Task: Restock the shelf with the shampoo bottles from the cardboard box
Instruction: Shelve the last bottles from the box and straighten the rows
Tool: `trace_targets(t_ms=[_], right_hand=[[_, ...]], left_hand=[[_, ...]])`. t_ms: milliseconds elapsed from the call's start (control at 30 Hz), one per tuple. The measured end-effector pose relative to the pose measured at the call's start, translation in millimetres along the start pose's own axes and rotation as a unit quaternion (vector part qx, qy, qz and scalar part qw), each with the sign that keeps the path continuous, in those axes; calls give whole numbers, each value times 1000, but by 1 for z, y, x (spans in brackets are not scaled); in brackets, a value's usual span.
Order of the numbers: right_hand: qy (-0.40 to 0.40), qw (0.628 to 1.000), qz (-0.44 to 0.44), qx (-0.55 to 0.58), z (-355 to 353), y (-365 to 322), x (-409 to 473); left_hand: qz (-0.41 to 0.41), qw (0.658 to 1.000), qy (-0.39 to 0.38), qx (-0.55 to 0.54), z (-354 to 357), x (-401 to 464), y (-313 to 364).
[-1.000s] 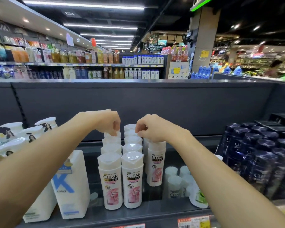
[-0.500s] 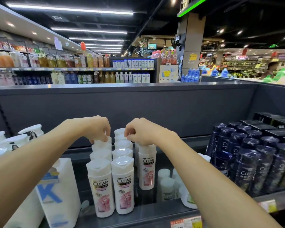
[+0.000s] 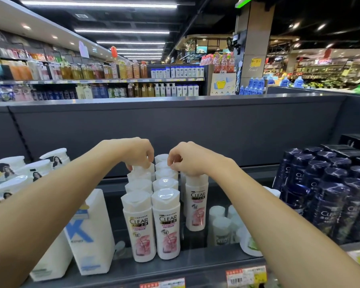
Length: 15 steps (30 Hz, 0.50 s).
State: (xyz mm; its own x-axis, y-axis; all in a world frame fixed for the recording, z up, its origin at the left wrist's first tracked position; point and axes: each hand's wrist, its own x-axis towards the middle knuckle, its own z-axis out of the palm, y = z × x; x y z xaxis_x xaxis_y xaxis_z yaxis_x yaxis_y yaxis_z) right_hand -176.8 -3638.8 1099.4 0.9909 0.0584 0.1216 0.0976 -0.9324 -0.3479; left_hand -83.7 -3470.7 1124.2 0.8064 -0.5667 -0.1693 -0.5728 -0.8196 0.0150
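White CLEAR shampoo bottles (image 3: 167, 223) with pink labels stand in rows on the dark shelf (image 3: 195, 265). My left hand (image 3: 136, 152) reaches over the left row, its curled fingers pinching the cap of a rear bottle (image 3: 140, 170). My right hand (image 3: 188, 159) curls over the cap of a bottle (image 3: 196, 202) in a third row to the right and grips it. The cardboard box is out of view.
Large white bottles (image 3: 89, 231) stand to the left of the rows. Small white bottles (image 3: 220, 227) sit low to the right, and dark blue CLEAR bottles (image 3: 328, 196) fill the far right. A grey back panel (image 3: 175, 125) closes the shelf behind. Price tags (image 3: 245, 276) line the front edge.
Both hands have stayed on the caps of the same rear bottles, drawing slightly closer together. The view has shifted a little.
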Motion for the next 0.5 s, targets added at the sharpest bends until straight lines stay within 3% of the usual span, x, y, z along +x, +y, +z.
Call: trace_targets(t_ms=[500], right_hand=[[13,1000,-6,-2,0,4,17]], left_hand=[[44,996,-32,69,-8,4,-3]])
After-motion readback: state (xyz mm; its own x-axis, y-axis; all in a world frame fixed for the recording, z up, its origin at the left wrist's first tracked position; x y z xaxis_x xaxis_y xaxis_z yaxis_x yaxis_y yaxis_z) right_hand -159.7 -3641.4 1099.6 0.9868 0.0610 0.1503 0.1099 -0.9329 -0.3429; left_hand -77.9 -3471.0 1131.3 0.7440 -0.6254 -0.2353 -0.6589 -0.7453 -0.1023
